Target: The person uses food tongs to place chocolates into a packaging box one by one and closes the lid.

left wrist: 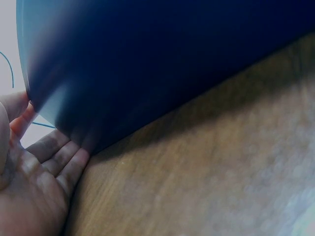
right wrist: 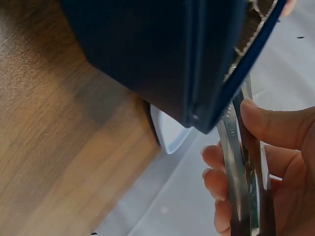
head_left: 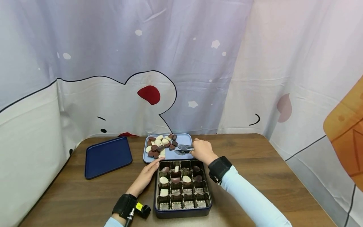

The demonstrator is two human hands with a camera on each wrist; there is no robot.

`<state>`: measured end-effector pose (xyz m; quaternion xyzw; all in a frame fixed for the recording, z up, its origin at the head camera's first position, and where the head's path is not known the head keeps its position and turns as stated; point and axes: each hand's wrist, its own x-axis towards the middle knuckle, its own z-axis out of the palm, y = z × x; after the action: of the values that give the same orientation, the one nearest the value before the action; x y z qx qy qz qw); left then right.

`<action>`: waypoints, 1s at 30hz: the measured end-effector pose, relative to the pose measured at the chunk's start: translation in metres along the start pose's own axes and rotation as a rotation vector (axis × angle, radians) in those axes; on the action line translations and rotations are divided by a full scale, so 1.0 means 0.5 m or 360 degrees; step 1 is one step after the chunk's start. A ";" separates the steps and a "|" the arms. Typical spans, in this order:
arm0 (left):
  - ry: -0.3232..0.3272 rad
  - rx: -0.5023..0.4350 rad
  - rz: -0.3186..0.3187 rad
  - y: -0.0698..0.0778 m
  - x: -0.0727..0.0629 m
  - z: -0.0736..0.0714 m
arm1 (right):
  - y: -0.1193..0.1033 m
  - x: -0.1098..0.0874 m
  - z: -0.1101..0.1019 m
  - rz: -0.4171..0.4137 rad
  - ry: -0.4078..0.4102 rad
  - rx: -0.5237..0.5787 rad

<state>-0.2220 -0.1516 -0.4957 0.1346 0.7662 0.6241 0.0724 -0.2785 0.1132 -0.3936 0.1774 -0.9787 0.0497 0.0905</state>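
My right hand (head_left: 203, 150) grips metal tongs (right wrist: 241, 167), thumb on one arm and fingers round the other. In the head view the tongs' two slotted black ends (head_left: 182, 149) stand apart over the right part of a light blue tray (head_left: 185, 138). A pile of brown and white chocolates (head_left: 158, 145) lies on that tray's left half. My left hand (head_left: 146, 176) rests against the far left corner of a dark blue box (head_left: 184, 213), its fingers fairly straight along the side. The box's divided insert holds assorted chocolates in its two far rows and one white square piece (head_left: 164, 192) in the third.
A dark blue tray (head_left: 107, 156) lies on the wooden table (head_left: 244, 157) to the left. Black bands with cameras (head_left: 219, 168) sit on both wrists. A patterned curtain (head_left: 195, 63) hangs behind the table's far edge.
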 end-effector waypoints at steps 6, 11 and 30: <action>0.0002 -0.0024 -0.0012 -0.001 0.000 -0.001 | -0.007 0.016 0.012 0.0005 -0.0040 -0.0026; -0.0004 -0.0030 -0.0012 0.000 0.000 -0.001 | -0.014 0.024 0.019 0.0001 -0.0037 -0.0056; 0.0011 -0.0025 -0.0013 -0.002 0.002 0.000 | -0.004 0.045 0.021 -0.0111 -0.0333 0.0188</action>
<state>-0.2231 -0.1518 -0.4967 0.1288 0.7621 0.6303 0.0733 -0.3003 0.1025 -0.3992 0.2205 -0.9714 0.0852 -0.0212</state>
